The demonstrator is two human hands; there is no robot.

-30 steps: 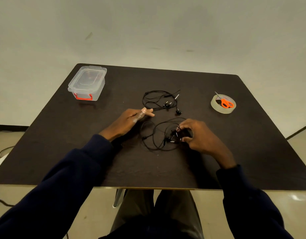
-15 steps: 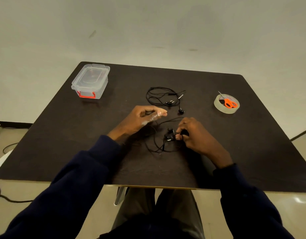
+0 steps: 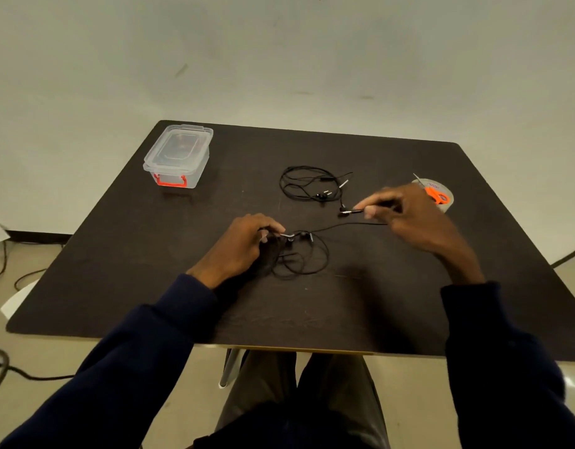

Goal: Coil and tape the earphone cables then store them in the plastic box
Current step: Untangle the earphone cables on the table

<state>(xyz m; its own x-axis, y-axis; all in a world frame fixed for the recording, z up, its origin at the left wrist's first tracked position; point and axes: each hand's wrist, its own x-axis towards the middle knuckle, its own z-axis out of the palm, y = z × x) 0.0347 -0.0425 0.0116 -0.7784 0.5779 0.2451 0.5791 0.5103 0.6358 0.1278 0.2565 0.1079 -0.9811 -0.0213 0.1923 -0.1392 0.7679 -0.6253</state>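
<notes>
Two black earphone cables lie on the dark table (image 3: 312, 312). The near earphone cable (image 3: 307, 257) lies in loose loops at the table's middle. My left hand (image 3: 241, 246) grips its left side near the earbuds. My right hand (image 3: 406, 215) is raised to the right and pinches one end of that cable, which runs stretched between both hands. The far earphone cable (image 3: 307, 186) lies loosely coiled behind, untouched. The clear plastic box (image 3: 177, 155) with a red latch stands lidded at the far left.
A roll of clear tape (image 3: 445, 202) with orange-handled scissors (image 3: 437, 194) on top sits at the far right, partly hidden behind my right hand. Cords lie on the floor to the left of the table.
My right hand has pulled one end of the near cable up and to the right, stretching it out. My left hand has closed on the cable's left side.
</notes>
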